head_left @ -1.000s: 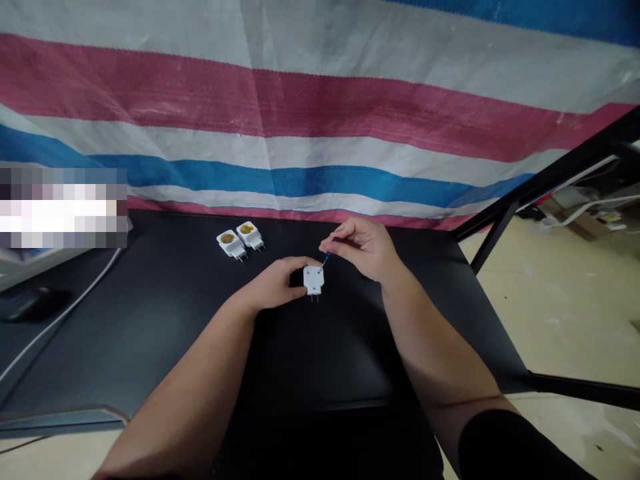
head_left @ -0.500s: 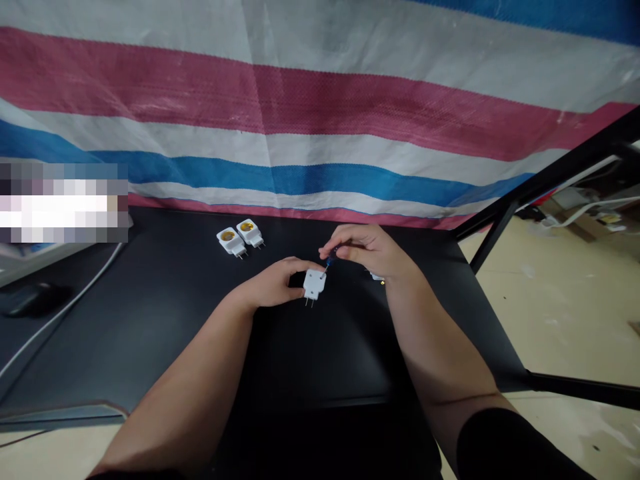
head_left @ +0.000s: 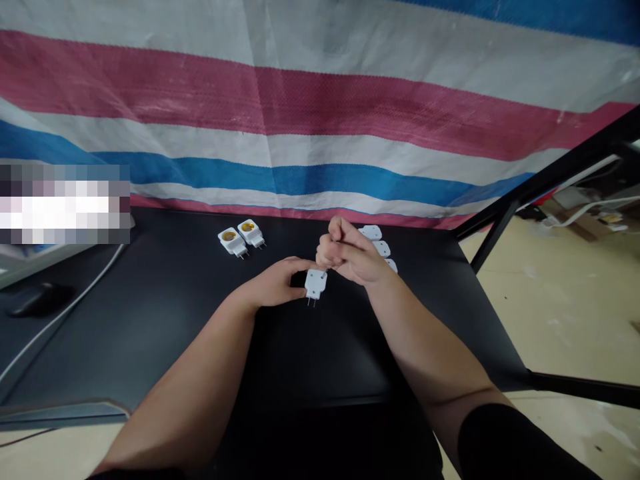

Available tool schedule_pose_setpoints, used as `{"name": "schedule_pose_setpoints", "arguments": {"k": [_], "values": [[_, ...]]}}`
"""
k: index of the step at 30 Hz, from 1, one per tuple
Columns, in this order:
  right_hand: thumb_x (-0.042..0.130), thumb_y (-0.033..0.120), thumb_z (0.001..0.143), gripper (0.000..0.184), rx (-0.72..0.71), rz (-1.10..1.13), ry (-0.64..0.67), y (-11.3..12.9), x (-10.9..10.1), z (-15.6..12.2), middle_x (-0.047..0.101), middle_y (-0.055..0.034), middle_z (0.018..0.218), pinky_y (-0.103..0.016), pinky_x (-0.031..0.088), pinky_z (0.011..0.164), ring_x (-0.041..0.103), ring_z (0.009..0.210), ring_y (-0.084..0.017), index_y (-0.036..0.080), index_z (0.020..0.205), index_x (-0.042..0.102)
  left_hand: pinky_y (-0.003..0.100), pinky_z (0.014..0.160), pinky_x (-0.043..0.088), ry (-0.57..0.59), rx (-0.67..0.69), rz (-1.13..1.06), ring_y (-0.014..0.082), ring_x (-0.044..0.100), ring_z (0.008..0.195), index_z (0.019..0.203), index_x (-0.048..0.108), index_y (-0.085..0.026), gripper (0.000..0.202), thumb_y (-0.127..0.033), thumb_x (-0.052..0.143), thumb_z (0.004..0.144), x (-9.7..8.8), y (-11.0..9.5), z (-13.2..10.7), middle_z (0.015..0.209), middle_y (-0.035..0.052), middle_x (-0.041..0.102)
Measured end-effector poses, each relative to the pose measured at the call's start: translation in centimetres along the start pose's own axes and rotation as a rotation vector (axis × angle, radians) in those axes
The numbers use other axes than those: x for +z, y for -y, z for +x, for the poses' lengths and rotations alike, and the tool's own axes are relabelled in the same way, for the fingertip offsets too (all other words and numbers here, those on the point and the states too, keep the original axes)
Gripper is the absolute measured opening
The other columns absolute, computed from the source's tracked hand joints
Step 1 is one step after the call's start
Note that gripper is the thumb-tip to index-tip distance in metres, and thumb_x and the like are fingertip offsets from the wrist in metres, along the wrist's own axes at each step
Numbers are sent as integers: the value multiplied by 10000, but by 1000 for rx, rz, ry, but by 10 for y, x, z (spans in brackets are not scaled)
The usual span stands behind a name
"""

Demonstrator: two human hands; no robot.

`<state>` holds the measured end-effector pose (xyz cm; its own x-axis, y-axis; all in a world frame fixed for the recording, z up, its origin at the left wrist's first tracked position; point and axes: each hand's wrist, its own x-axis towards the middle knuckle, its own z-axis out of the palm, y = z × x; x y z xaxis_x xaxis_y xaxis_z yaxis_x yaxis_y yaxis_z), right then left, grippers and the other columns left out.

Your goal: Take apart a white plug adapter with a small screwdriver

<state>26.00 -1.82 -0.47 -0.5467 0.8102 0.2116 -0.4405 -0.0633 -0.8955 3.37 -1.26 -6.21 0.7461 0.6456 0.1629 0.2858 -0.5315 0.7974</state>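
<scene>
A white plug-in housing [head_left: 315, 283] lies on the black table, its two metal prongs toward me and dark screw holes on its upper face. The thumb and fingers of my left hand [head_left: 280, 280] pinch it from the left side. Above its upper right corner my right hand [head_left: 353, 252] is curled round a screwdriver. Only the thin shaft of the screwdriver [head_left: 325, 273] shows, its tip at the corner hole; the fingers hide the handle.
Two white plug-in pieces [head_left: 229, 238] with gold-coloured round insides stand at the back left. Three white housings [head_left: 371, 233] lie in a row beyond my right hand, partly hidden. At far left are a black mouse [head_left: 35, 300] and white cable [head_left: 75, 297]. Striped sheeting [head_left: 280, 100] hangs behind.
My right hand has turned over and its fingers have closed further round the screwdriver, uncovering the row of housings at right. My left hand and the housing stay almost in place.
</scene>
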Motion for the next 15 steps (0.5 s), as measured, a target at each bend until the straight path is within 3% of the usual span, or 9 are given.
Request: {"name": "schedule_pose_setpoints", "arguments": {"k": [3, 6, 10, 15], "values": [[861, 438, 929, 471, -47, -58, 8, -6, -2, 1, 573, 69, 888, -268, 429, 601, 481, 585, -70, 269, 918, 422, 491, 1093, 522, 10, -7, 3, 278, 693, 1152, 1411, 719, -292, 547, -195, 789, 877, 0, 0, 0, 1283, 66, 780], [891, 435, 910, 439, -77, -101, 11, -9, -6, 2, 556, 36, 996, -251, 449, 577, 633, 725, -97, 251, 918, 492, 485, 1093, 524, 12, -15, -10, 276, 689, 1159, 1391, 726, -286, 510, -201, 783, 892, 0, -1, 0, 1282, 64, 776], [828, 456, 974, 302, -27, -211, 26, -1, -10, -1, 601, 4, 956, -276, 513, 643, 638, 811, -142, 240, 985, 618, 471, 1078, 536, 11, -17, -12, 275, 694, 1174, 1433, 706, -306, 564, -191, 790, 888, 0, -1, 0, 1296, 59, 774], [668, 544, 1071, 378, 68, -149, 75, 10, -5, -4, 600, 4, 780, -329, 539, 756, 589, 726, -150, 205, 902, 660, 510, 1138, 500, 10, 3, -11, 289, 689, 1217, 1416, 717, -287, 550, -183, 794, 881, 0, -1, 1, 1351, 70, 772]]}}
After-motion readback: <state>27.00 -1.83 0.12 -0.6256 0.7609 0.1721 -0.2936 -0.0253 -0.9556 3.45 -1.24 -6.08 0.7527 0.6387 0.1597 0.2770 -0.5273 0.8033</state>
